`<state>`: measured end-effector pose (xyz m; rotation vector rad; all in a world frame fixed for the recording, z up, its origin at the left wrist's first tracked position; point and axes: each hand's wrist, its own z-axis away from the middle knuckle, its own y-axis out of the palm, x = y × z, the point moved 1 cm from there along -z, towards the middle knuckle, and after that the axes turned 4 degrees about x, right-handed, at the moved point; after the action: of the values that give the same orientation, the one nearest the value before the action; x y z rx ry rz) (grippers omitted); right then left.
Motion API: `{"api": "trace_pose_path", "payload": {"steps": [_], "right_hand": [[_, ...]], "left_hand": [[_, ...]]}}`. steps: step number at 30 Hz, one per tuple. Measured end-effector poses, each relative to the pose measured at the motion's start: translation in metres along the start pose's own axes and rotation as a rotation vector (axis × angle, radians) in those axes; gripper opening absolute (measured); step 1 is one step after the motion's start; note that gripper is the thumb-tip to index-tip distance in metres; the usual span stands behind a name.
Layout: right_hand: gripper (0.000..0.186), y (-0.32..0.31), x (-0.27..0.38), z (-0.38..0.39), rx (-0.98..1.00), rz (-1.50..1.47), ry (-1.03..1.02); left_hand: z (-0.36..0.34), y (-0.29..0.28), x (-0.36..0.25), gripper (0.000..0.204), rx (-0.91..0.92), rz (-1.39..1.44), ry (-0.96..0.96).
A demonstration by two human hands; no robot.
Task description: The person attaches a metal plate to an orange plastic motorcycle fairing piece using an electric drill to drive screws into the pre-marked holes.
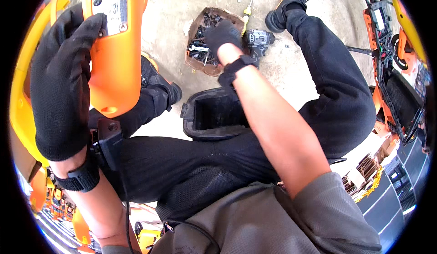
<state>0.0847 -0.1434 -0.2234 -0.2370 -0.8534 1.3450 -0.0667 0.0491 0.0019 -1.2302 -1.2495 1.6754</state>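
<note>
My left hand (61,85), in a black knit glove, grips an orange plastic housing (116,67) at the upper left. One finger presses beside a screw at the edge of the silver plate (110,10), which has dark screws at its corners. My right hand (223,36), also gloved, reaches down into an open cardboard box (190,40) of dark screws and small hardware. Its fingertips are hidden among the pieces. A small wrench (199,48) lies in that box near the hand. Just right of the box lie a grey cordless drill (259,38) and a screwdriver (246,19) with a yellow handle.
Between my legs stands an open black plastic bin (191,126). My shoes (291,3) rest on the concrete floor (168,22). Yellow bodywork (20,90) curves along the left edge. At the right is an orange frame (371,35) with black cables.
</note>
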Motion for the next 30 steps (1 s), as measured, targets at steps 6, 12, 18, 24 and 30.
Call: {"api": "trace_pose_path", "payload": {"steps": [6,12,18,24,30], "right_hand": [[0.046,0.078,-0.021,-0.023,-0.073,-0.050,0.223],[0.059,0.082,-0.035,-0.032,-0.112,-0.178,0.335],[0.048,0.125,-0.032,-0.061,-0.589,0.284,-0.312],[0.041,0.110,0.006,0.010,-0.183,-0.130,-0.145],[0.049,0.095,-0.021,-0.010,-0.219,-0.072,0.157]], "left_hand": [[0.006,-0.001,0.003,0.037,0.028,0.053,-0.051],[0.007,0.001,0.000,0.027,0.113,0.079,-0.161],[-0.004,0.004,0.000,0.033,0.162,0.088,-0.115],[0.012,-0.004,0.010,0.042,0.183,0.137,-0.088],[0.006,0.000,0.013,0.041,0.160,0.093,0.027]]}}
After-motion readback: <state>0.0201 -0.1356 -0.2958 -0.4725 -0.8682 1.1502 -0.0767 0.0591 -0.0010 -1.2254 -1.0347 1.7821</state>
